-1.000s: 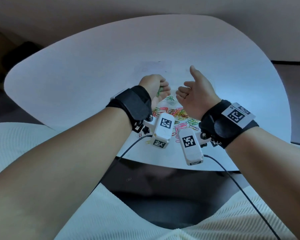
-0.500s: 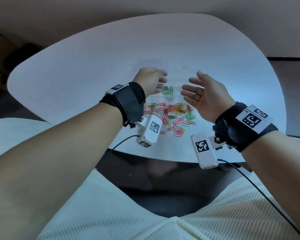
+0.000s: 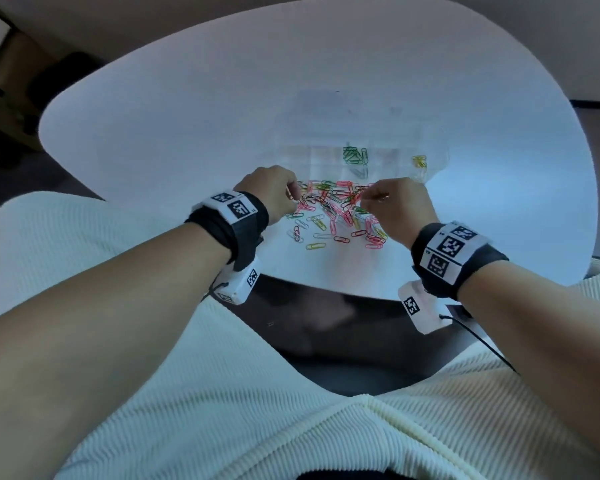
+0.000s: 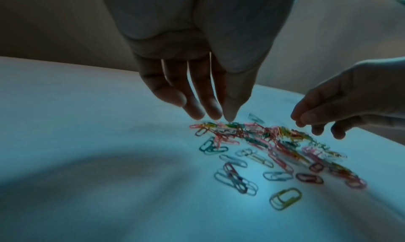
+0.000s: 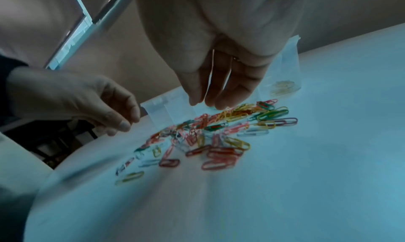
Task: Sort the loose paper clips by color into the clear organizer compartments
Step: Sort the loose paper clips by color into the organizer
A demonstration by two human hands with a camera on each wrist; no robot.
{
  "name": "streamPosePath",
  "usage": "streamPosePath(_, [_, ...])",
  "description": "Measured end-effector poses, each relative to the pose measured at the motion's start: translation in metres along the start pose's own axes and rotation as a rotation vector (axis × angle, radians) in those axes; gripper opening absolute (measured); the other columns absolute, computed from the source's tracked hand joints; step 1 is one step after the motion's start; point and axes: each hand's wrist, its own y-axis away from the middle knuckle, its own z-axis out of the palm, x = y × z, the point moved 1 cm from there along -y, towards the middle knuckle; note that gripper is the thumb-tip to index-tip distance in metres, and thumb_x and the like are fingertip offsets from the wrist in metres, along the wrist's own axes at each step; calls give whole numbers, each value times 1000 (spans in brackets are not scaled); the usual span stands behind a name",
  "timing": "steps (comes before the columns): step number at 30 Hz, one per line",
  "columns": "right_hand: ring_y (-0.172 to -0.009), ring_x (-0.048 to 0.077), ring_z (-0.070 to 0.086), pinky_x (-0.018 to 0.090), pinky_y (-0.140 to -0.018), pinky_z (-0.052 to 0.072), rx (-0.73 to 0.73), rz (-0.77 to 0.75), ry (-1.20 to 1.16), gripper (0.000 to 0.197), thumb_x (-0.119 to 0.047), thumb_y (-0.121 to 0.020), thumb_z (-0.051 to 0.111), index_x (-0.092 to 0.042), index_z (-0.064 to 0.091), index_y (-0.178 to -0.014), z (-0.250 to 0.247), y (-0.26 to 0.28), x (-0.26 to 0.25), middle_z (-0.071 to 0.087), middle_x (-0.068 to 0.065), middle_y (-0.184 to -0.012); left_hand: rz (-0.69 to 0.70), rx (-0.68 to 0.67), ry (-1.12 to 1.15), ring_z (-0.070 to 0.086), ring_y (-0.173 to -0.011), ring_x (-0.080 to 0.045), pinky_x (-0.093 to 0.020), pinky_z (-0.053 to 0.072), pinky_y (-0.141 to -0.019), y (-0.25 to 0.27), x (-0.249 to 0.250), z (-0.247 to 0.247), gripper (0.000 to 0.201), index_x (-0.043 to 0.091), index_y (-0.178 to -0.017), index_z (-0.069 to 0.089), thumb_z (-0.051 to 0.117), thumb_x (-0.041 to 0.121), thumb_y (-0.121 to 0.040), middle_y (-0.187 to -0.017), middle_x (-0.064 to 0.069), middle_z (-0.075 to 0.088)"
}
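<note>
A pile of loose paper clips (image 3: 336, 213) in pink, red, green, yellow and blue lies on the white table (image 3: 187, 133). Behind it stands the clear organizer (image 3: 326, 157). One of its compartments holds green clips (image 3: 354, 155), and another to the right holds yellow clips (image 3: 420, 161). My left hand (image 3: 274, 192) hangs palm down over the pile's left far edge, its fingertips (image 4: 215, 114) just above the clips. My right hand (image 3: 395, 206) reaches down at the pile's right far side, and its fingertips (image 5: 210, 102) touch the top clips. I see no clip held in either hand.
Single clips lie scattered toward me, among them a yellow clip (image 4: 285, 198) and a red clip (image 5: 170, 162). The table's near edge (image 3: 326, 289) runs just below the pile. Wall and floor lie beyond the table.
Both hands came back from the organizer, turned palm down and dropped onto the pile. The green thing at my left fingers a second ago is gone from them.
</note>
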Motion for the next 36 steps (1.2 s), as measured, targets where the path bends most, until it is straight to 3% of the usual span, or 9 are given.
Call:
streamPosePath(3, [-97, 18, 65, 25, -87, 49, -15, -35, 81, 19, -17, -90, 64, -17, 75, -105, 11, -2, 9, 73, 3, -109, 22, 4, -49, 61, -87, -20, -32, 52, -79, -9, 0, 12, 13, 29, -82, 62, 71, 21, -80, -90, 6, 62])
streamPosePath(5, [-93, 22, 66, 31, -85, 52, -27, -47, 104, 18, -22, -89, 66, -16, 75, -104, 16, 0, 15, 73, 4, -104, 17, 14, -65, 61, -89, -23, -34, 52, -81, -13, -3, 19, 13, 28, -82, 60, 71, 21, -79, -92, 3, 63])
streamPosePath(10, [-86, 24, 65, 35, -76, 54, -8, -103, 151, 12, -21, -88, 68, -14, 76, -92, 17, 2, 21, 74, 5, -91, -20, 56, -57, 62, -91, -24, -29, 50, -79, -17, -11, 21, 12, 25, -84, 61, 73, 23, -80, -99, -1, 66])
streamPosePath(17, [-89, 21, 65, 29, -79, 53, -11, -52, 169, 20, -15, -86, 65, -18, 74, -104, 16, 2, 27, 73, 3, -98, -15, 68, -43, 62, -95, -24, -30, 50, -82, -16, -12, 30, 13, 19, -94, 67, 69, 17, -82, -103, -4, 68])
streamPosePath(22, [-89, 24, 66, 38, -80, 56, -9, -14, 198, 27, -19, -84, 63, -23, 72, -109, 16, 2, 28, 73, 2, -101, 0, 68, -13, 62, -93, -25, -29, 49, -79, -15, -13, 33, 13, 20, -95, 68, 65, 13, -84, -103, -4, 68])
streamPosePath(28, [-90, 24, 66, 38, -81, 56, -1, -11, 188, 29, -21, -84, 61, -24, 71, -111, 18, 2, 28, 73, 2, -102, -37, 71, 61, 62, -96, -26, -35, 52, -84, -13, -12, 32, 22, 18, -97, 67, 58, 6, -82, -109, -5, 66])
streamPosePath(36, [-93, 21, 65, 26, -81, 51, 38, 16, 138, 29, -15, -85, 57, -22, 73, -109, 15, 0, 31, 73, 2, -102, -124, 31, 159, 63, -94, -23, -33, 53, -86, -11, -10, 35, 19, 22, -90, 66, 63, 9, -77, -101, 1, 65])
